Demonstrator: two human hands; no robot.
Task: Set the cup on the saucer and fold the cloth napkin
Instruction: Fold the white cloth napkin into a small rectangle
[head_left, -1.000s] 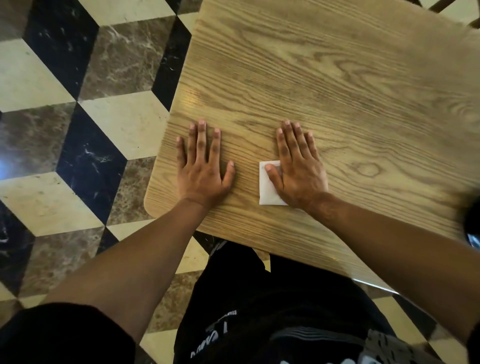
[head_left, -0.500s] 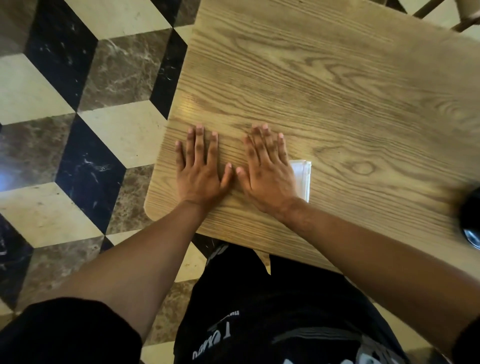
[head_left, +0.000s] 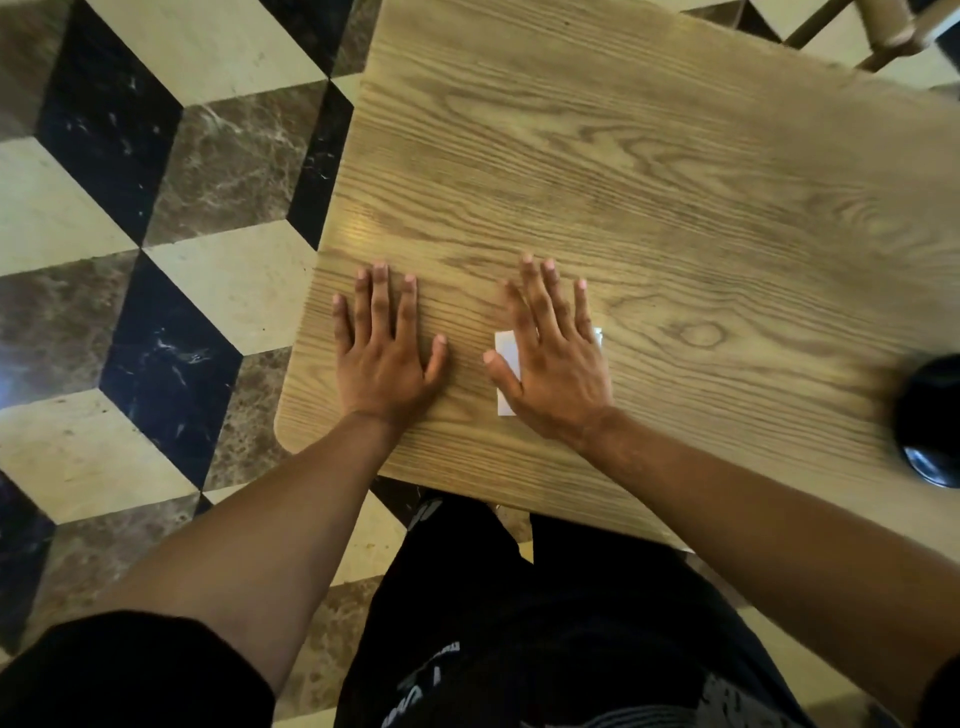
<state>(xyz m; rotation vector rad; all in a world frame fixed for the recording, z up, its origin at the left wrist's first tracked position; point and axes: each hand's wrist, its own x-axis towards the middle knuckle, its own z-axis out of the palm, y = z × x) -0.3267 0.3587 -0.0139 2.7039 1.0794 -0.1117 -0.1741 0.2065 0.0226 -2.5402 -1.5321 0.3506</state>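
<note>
A small folded white napkin (head_left: 505, 364) lies on the wooden table (head_left: 649, 182) near its front edge. My right hand (head_left: 556, 364) rests flat on top of it, fingers spread, and hides most of it; only the left strip and a sliver at the right show. My left hand (head_left: 387, 348) lies flat on the bare wood to the left, fingers apart, holding nothing. A dark round object (head_left: 930, 421), blurred and cut by the right frame edge, sits on the table; I cannot tell whether it is the cup or the saucer.
The table's rounded front-left corner (head_left: 285, 431) is close to my left hand. A marble floor (head_left: 156, 234) with a cube pattern lies to the left. A wooden chair frame (head_left: 883, 31) shows at the top right. My dark-clothed legs are below the table edge.
My right hand slid left over the napkin beside my left hand, then moved back right. The left strip of the napkin shows again. My left hand stayed put.
</note>
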